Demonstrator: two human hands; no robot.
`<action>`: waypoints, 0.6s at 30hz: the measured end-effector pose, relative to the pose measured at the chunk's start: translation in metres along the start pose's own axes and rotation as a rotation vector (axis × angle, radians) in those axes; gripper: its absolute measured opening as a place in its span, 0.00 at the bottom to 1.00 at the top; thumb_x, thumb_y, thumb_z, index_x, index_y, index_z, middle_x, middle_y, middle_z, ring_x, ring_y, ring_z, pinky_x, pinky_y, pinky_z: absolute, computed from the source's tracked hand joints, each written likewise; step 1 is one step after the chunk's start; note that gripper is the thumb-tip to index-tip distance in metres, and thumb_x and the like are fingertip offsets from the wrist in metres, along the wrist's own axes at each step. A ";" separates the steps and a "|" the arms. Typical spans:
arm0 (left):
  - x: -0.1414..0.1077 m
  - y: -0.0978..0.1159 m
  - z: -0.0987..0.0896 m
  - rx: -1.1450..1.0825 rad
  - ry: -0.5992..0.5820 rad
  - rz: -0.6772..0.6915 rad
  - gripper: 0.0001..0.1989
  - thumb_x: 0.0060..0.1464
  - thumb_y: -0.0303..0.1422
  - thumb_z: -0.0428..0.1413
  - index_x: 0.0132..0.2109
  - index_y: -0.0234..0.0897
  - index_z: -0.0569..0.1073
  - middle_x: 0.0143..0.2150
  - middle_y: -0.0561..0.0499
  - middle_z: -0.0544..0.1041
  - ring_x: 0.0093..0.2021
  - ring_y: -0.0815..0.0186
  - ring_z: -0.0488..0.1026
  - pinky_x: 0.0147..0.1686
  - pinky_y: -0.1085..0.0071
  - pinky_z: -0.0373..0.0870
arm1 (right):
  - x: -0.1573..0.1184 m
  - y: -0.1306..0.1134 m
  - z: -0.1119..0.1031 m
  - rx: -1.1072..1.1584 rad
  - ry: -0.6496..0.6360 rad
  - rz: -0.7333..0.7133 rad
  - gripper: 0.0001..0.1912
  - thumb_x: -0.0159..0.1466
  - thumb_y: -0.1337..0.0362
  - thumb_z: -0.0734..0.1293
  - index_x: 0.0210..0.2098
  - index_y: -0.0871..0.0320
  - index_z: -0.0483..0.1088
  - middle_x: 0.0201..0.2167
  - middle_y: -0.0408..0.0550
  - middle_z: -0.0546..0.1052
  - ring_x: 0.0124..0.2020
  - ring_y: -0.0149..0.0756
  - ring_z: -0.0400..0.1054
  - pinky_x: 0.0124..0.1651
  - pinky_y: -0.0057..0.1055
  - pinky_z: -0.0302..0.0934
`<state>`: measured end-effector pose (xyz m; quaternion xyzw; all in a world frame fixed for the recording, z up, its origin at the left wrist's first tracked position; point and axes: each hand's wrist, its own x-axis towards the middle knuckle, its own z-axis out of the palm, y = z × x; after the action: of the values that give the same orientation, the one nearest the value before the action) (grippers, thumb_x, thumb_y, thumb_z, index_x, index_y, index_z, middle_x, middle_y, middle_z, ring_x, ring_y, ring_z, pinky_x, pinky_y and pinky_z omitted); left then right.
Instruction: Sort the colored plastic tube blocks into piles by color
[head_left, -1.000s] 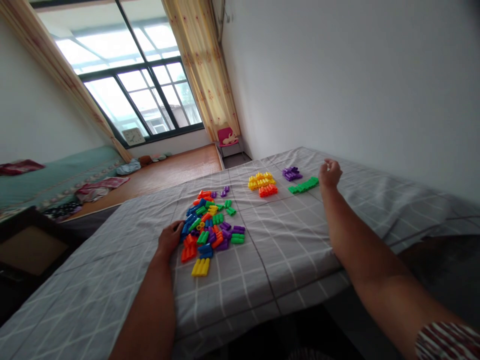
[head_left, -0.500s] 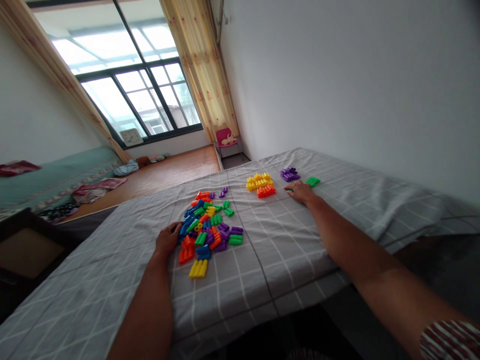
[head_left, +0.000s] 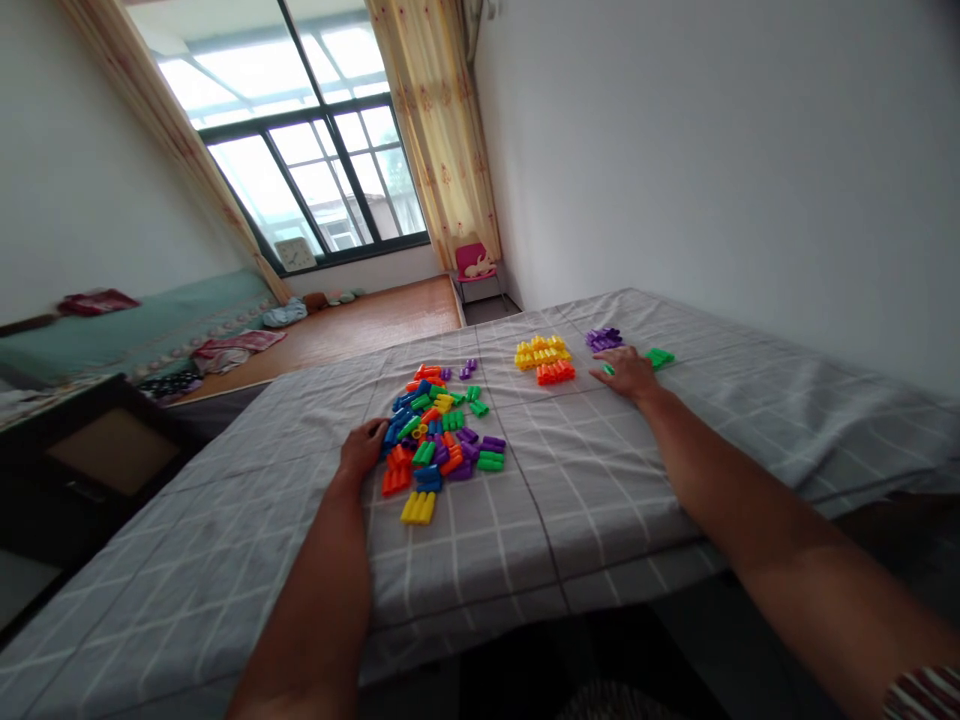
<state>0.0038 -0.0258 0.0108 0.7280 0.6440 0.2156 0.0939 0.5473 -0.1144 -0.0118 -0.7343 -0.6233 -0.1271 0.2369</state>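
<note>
A mixed pile of coloured plastic building blocks [head_left: 442, 430], each like joined tubes, lies on the grey checked cloth. My left hand [head_left: 363, 448] rests at the pile's left edge, fingers loosely bent beside the blue blocks, with no block visibly gripped. Farther right, my right hand [head_left: 631, 374] is low over the cloth with thumb and fingers apart. A green block [head_left: 609, 369] shows between them, partly hidden. Around this hand are purple blocks [head_left: 604, 340], another green group [head_left: 660, 358], yellow blocks [head_left: 541, 352] and orange blocks [head_left: 555, 373].
One yellow block [head_left: 418, 508] lies at the near side of the pile. A white wall [head_left: 712, 180] runs along the right. Beyond the cloth are a wooden platform [head_left: 375, 310] and a pink chair [head_left: 474, 262]. A dark cabinet [head_left: 90, 450] stands at left.
The view has shifted, so everything sits farther right in it. My right hand's fingers have spread apart, and the green block shows more. My left hand stays by the pile.
</note>
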 end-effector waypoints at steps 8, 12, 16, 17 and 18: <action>-0.001 -0.001 0.004 -0.017 0.016 -0.003 0.19 0.59 0.42 0.47 0.49 0.41 0.77 0.47 0.50 0.79 0.46 0.62 0.74 0.41 0.73 0.66 | -0.006 -0.052 -0.011 0.120 0.148 -0.288 0.19 0.67 0.60 0.56 0.50 0.60 0.72 0.48 0.55 0.76 0.49 0.45 0.67 0.52 0.41 0.58; -0.001 -0.001 0.007 -0.029 0.016 0.005 0.19 0.59 0.42 0.47 0.49 0.41 0.77 0.47 0.50 0.79 0.46 0.63 0.74 0.40 0.74 0.66 | -0.019 -0.107 -0.010 0.178 0.020 -0.551 0.16 0.67 0.62 0.58 0.48 0.58 0.73 0.47 0.51 0.77 0.49 0.42 0.67 0.54 0.40 0.58; -0.003 0.001 0.006 -0.029 0.016 0.007 0.19 0.59 0.41 0.47 0.49 0.41 0.77 0.47 0.50 0.79 0.47 0.63 0.74 0.41 0.73 0.66 | -0.026 -0.178 -0.013 0.268 -0.112 -0.826 0.15 0.66 0.66 0.60 0.50 0.55 0.71 0.49 0.48 0.76 0.50 0.40 0.66 0.54 0.38 0.60; -0.004 0.002 0.006 -0.029 0.019 0.009 0.19 0.60 0.41 0.47 0.49 0.41 0.77 0.48 0.50 0.79 0.47 0.63 0.74 0.42 0.73 0.66 | -0.024 -0.194 -0.012 0.285 -0.131 -0.867 0.16 0.65 0.67 0.61 0.50 0.54 0.71 0.50 0.48 0.75 0.51 0.39 0.66 0.53 0.37 0.60; -0.004 0.003 0.006 -0.030 0.021 0.013 0.19 0.60 0.41 0.46 0.50 0.41 0.77 0.48 0.50 0.79 0.47 0.63 0.73 0.42 0.73 0.66 | -0.021 -0.210 -0.010 0.296 -0.149 -0.896 0.17 0.64 0.69 0.61 0.51 0.54 0.72 0.50 0.49 0.75 0.51 0.39 0.66 0.53 0.37 0.60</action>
<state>0.0083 -0.0297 0.0061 0.7284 0.6368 0.2335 0.0967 0.3394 -0.1144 0.0261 -0.3590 -0.9051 -0.0737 0.2155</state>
